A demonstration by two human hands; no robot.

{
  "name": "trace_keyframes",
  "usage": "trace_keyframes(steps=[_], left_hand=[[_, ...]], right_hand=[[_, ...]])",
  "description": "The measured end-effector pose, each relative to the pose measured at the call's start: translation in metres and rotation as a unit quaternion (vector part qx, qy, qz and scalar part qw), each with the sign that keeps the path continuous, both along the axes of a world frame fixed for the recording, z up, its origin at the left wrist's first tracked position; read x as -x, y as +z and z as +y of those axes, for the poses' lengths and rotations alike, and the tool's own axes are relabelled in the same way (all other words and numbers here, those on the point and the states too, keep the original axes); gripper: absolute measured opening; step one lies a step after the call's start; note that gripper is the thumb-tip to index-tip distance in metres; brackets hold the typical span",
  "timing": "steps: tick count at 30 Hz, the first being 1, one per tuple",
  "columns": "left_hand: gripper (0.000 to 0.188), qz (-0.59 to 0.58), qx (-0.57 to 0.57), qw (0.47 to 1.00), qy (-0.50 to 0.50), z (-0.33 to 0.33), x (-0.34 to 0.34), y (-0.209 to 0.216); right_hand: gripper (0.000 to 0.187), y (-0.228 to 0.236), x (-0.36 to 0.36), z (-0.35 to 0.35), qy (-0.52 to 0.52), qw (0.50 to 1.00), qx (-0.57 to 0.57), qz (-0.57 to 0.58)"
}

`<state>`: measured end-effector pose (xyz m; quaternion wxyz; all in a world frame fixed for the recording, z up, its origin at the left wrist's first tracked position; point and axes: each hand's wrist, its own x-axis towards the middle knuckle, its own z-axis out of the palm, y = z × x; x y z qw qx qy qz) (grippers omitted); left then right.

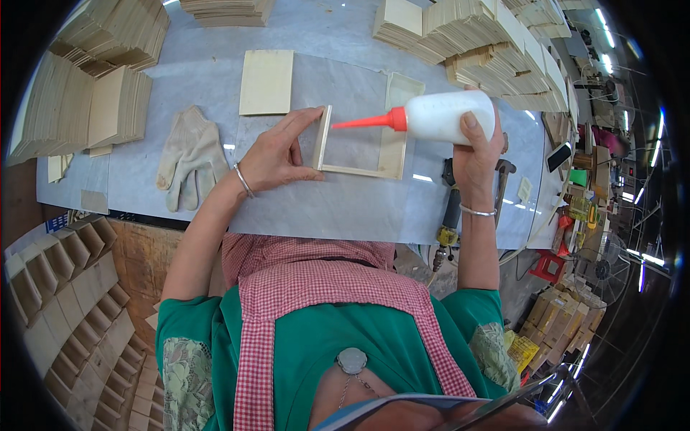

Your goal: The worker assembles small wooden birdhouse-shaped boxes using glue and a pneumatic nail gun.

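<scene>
My left hand pinches the left side piece of a small, pale wooden box frame between thumb and fingers. The frame lies on the grey-topped table, with side pieces joined at its near corners. In my right hand is a white squeeze bottle, tipped sideways. Its long red nozzle points left, with the tip at or just beside the top edge of the left side piece. A flat wooden panel rests beyond my left hand. Left of that hand lies a whitish knitted work glove.
Stacks of thin wooden panels stand at the far left and far right. A hammer and a power drill lie by my right forearm. Further right is a phone. Open wooden boxes are piled below the table's left end.
</scene>
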<state>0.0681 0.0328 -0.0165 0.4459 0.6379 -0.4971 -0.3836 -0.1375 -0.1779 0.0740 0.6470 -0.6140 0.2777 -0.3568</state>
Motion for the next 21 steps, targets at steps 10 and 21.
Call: trace_keyframes(steps=[10, 21], left_hand=[[0.094, 0.007, 0.006, 1.000, 0.001, 0.000, 0.001, 0.000], [0.096, 0.001, -0.012, 1.000, 0.002, 0.000, 0.001, 0.000]], right_hand=[[0.058, 0.003, 0.012, 0.032, 0.034, 0.998, 0.014, 0.051], [0.056, 0.006, 0.022, 0.031, 0.021, 0.996, 0.050, 0.072]])
